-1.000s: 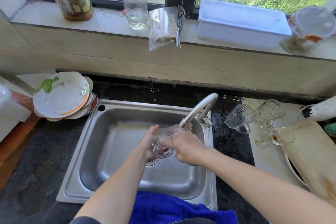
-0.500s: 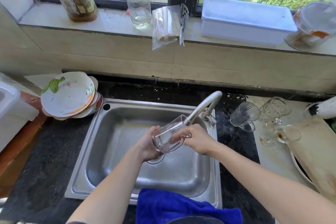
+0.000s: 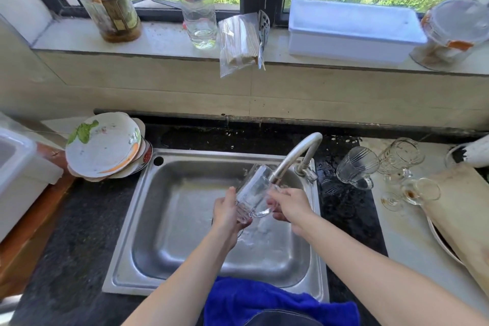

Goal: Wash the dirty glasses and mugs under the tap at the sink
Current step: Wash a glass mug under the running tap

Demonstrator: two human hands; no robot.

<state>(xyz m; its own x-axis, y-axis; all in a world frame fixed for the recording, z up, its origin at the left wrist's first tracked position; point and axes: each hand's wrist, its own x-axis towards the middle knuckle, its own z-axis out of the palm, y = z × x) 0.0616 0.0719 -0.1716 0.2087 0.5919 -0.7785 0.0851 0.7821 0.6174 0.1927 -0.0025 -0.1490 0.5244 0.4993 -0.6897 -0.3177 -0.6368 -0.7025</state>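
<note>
Both hands hold a clear glass mug [image 3: 254, 190] over the steel sink [image 3: 169, 222], tilted with its mouth up toward the tap spout [image 3: 293, 156]. My left hand [image 3: 229, 210] grips its base and handle side. My right hand [image 3: 287, 205] holds the other side, just below the spout. Water splashes in the basin under the mug. On the counter to the right lie a ribbed glass mug [image 3: 356, 167], a stemmed glass [image 3: 401, 155] and a stained small glass [image 3: 420, 192] on its side.
A stack of dirty plates [image 3: 104, 144] sits left of the sink. A blue cloth [image 3: 270, 302] hangs over the sink's front edge. A wooden board [image 3: 465, 217] lies at the right. Bottles [image 3: 105, 0], a skewer bag [image 3: 239, 40] and a white box [image 3: 352, 30] line the windowsill.
The mug has been raised from low in the basin and tipped up, its mouth now beside the spout. Both hands rose with it.
</note>
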